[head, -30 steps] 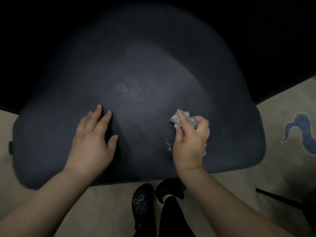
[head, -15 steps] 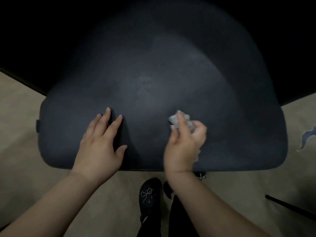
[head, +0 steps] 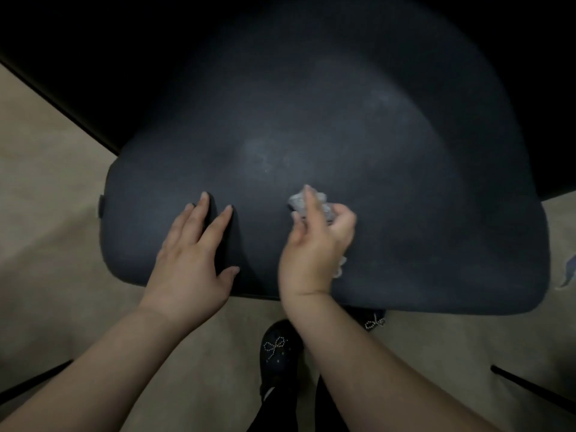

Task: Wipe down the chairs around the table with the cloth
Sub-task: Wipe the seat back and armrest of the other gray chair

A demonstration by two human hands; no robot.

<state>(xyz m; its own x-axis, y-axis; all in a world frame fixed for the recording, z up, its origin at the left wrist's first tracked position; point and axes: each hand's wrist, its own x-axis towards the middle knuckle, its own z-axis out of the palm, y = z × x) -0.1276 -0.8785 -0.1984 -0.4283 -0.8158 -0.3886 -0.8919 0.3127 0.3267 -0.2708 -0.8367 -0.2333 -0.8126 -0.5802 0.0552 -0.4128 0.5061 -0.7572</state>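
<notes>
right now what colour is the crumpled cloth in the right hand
Pale grey-white, a crumpled cloth against the dark seat, in the head view.

No readable text, label, brand or number anywhere on the visible surfaces

Dark navy chair seat [head: 358, 145]: matt fabric w/ pale dusty smudges; crumpled grey-white cloth [head: 300, 202]; beige matt carpet floor [head: 46, 188]; black shoe [head: 277, 347] w/ beaded bow.

chair seat [head: 374, 151] shifted right in view, more floor [head: 46, 182] exposed at left, second shoe [head: 374, 321] now peeking out
</notes>
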